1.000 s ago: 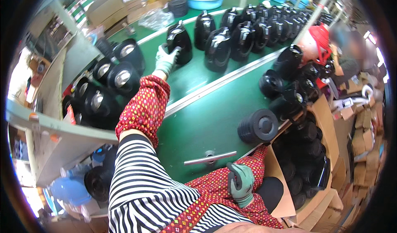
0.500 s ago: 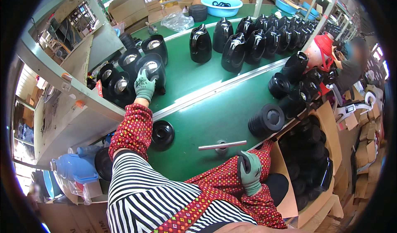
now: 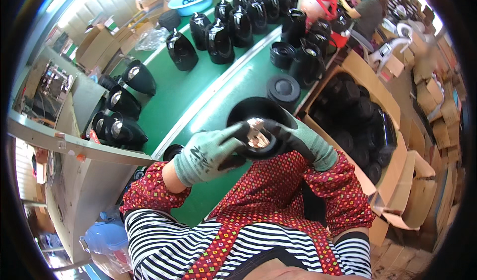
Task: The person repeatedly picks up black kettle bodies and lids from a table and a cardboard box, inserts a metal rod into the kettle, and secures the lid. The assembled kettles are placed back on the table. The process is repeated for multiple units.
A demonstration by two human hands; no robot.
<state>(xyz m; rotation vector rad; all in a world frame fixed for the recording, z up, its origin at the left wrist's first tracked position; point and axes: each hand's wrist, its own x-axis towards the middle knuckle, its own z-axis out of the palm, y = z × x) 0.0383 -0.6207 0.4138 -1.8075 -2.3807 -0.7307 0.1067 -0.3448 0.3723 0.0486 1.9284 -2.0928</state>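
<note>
Work at a green tabletop (image 3: 174,91) in a cluttered workshop, next to an open cardboard box (image 3: 375,79) of black parts (image 3: 348,141). Find the black vessel (image 3: 243,113) above the near part of the tabletop, between left hand (image 3: 203,156) and right hand (image 3: 310,143), with its opening toward the camera and silvery metal (image 3: 258,138) showing inside. Note gloved fingers of both hands clamped on its rim from opposite sides; cannot tell exact contact underneath. Treat this piece as in progress, judging by the two-handed hold. Regard upright black jugs (image 3: 218,44), ranked along the far side, as probably done. Regard tilted open vessels (image 3: 128,104) at left, silvery mouths exposed, as probably left to handle. Locate a black disc (image 3: 283,89) just beyond the held piece. Cannot tell any exact count of finished or remaining pieces.
</note>
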